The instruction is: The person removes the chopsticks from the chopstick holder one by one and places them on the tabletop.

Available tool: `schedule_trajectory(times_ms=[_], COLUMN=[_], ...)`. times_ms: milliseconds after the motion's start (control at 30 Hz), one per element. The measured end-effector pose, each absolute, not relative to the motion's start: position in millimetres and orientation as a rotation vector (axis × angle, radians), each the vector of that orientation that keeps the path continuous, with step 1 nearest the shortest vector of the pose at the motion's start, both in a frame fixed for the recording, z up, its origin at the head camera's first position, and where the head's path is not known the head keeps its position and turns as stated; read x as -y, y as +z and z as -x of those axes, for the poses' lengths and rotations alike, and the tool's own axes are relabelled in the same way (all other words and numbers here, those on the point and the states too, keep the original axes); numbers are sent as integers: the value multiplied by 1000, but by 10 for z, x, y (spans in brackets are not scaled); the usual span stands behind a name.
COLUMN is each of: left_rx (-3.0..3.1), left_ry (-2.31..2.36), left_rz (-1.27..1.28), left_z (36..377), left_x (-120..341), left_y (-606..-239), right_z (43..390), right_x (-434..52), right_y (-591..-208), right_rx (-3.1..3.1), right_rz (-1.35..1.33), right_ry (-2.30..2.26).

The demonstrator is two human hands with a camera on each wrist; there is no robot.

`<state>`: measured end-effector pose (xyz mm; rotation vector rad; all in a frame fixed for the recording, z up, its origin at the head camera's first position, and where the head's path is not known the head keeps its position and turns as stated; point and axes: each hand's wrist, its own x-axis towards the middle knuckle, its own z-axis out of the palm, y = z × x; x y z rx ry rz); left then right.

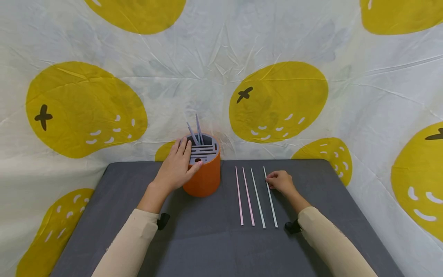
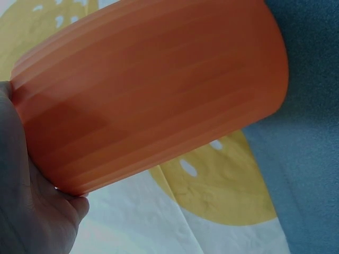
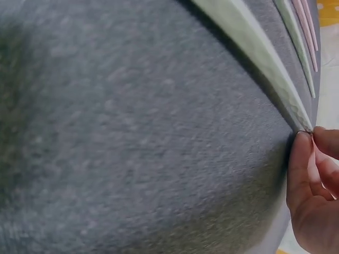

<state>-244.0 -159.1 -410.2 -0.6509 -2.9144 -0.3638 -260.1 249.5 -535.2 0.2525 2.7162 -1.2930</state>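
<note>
An orange knife-and-utensil holder point(image 1: 204, 179) with a grey slotted top point(image 1: 207, 151) stands upright on the table. My left hand point(image 1: 176, 165) rests on its upper left rim, fingers extended and thumb spread toward the front; the holder's ribbed wall point(image 2: 153, 95) fills much of the left wrist view. Two greyish-purple chopsticks point(image 1: 199, 127) lean out of the back opening. Further right, thumb and fingertips of my right hand point(image 1: 282, 182) pinch the rightmost pale green chopstick point(image 1: 272, 207) near its far end. In the right wrist view, this chopstick point(image 3: 254, 47) runs from the fingertips toward the camera.
Left of the pinched one lie another pale green chopstick point(image 1: 257, 198) and two pink ones, the nearer pink chopstick point(image 1: 248, 196) beside the outer pink chopstick point(image 1: 239, 196), roughly parallel. A dark grey cloth point(image 1: 207, 246) covers the table. Behind it hangs a white curtain point(image 1: 194, 92) printed with yellow fruit.
</note>
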Motion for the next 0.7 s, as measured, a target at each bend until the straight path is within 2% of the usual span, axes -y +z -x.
schedule_trajectory(times_ms=[700], left_rx=[2911], left_ry=[-365], left_rz=[645], left_z=[2450], left_x=[1586], left_y=[-4125], right_z=[2606], right_x=[-2362], right_y=[-5312], right_rx=[-2869], right_rz=[-176], right_ry=[-1130])
